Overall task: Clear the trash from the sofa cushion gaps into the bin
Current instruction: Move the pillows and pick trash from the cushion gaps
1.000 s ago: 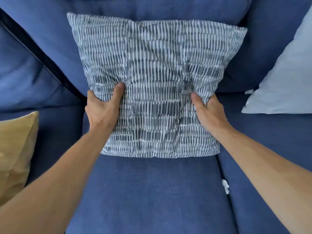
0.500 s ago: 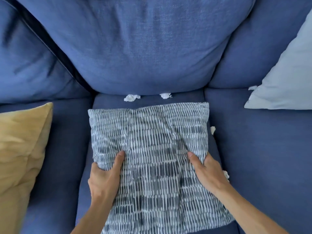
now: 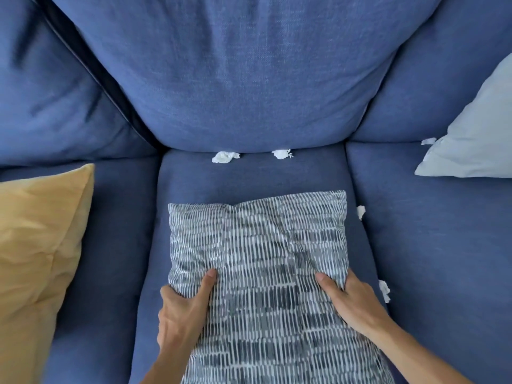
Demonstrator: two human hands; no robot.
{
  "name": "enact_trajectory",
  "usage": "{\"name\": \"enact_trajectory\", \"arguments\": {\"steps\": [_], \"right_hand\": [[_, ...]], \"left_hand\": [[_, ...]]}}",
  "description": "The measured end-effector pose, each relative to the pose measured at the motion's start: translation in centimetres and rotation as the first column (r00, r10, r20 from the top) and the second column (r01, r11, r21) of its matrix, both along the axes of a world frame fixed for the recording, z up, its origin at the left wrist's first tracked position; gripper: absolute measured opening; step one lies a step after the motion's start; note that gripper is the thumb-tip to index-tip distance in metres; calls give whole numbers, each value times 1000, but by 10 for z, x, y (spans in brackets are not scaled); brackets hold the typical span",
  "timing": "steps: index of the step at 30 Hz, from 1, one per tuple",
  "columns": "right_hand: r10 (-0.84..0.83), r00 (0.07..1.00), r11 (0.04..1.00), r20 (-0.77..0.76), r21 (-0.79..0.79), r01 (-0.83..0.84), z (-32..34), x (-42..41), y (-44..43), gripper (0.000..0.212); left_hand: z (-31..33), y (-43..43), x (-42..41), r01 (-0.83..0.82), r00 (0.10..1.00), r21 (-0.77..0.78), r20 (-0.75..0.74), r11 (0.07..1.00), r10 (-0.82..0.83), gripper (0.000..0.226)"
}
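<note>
A grey-and-white patterned pillow (image 3: 266, 245) lies on the middle seat cushion (image 3: 249, 178) of a blue sofa. My left hand (image 3: 184, 314) grips its left edge and my right hand (image 3: 352, 303) grips its right edge, thumbs on top. Two crumpled white tissues, one on the left (image 3: 225, 157) and one on the right (image 3: 282, 153), sit in the gap under the back cushion (image 3: 249, 79). Two more scraps, a farther one (image 3: 360, 212) and a nearer one (image 3: 384, 290), poke from the gap on the cushion's right side. Another white scrap (image 3: 428, 141) shows beside the pale pillow. No bin is in view.
A mustard-yellow pillow (image 3: 38, 245) rests on the left seat. A pale blue-grey pillow (image 3: 476, 128) leans at the right against the back cushions. The right seat cushion (image 3: 443, 259) is bare blue fabric.
Both hands have pulled the patterned pillow down off the back cushion and toward me onto the seat. That uncovered the two tissues in the back gap.
</note>
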State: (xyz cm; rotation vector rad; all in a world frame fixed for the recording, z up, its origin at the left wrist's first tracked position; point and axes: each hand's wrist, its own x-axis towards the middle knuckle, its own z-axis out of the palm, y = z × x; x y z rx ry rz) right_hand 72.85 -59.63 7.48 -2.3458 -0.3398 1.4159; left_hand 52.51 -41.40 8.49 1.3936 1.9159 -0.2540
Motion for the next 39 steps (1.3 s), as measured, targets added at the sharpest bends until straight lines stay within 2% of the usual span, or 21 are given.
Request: {"name": "enact_trajectory", "arguments": {"steps": [3, 6, 9, 12, 15, 20, 23, 28, 32, 36, 39], "right_hand": [[68, 997, 995, -33, -68, -70, -2, 9, -4, 92], [116, 993, 986, -34, -114, -119, 3, 25, -5, 97], [138, 988, 978, 76, -170, -123, 15, 44, 3, 95], [161, 957, 979, 240, -159, -125, 27, 66, 25, 84], [273, 896, 961, 351, -142, -237, 30, 83, 59, 79], [467, 744, 877, 478, -145, -457, 21, 99, 128, 76], [510, 691, 847, 513, -161, -506, 3, 107, 162, 76], [570, 651, 807, 502, -191, -559, -34, 118, 196, 75], [593, 617, 782, 517, -190, -593, -59, 127, 212, 76], [618, 543, 739, 569, -184, -648, -81, 137, 222, 82], [631, 552, 729, 545, -173, -662, -94, 143, 229, 90]], "left_hand": [[3, 6, -7, 64, 998, -15, -16, 998, -64, 104], [4, 20, -17, 103, 994, 23, -25, 994, -103, 92], [3, 49, -18, 156, 987, 105, -48, 982, -152, 84], [3, 81, -2, 274, 958, 201, 24, 941, -284, 89], [1, 108, 30, 480, 859, 258, 57, 838, -510, 85], [-11, 140, 100, 733, 652, 296, -49, 612, -757, 75], [-27, 154, 133, 830, 534, 260, -117, 493, -838, 77], [-61, 172, 166, 905, 416, 179, -188, 385, -890, 80], [-87, 186, 180, 911, 407, 159, -194, 381, -892, 81], [-107, 195, 187, 883, 430, 281, -166, 376, -887, 73], [-113, 196, 189, 851, 468, 323, -113, 413, -876, 63]]}}
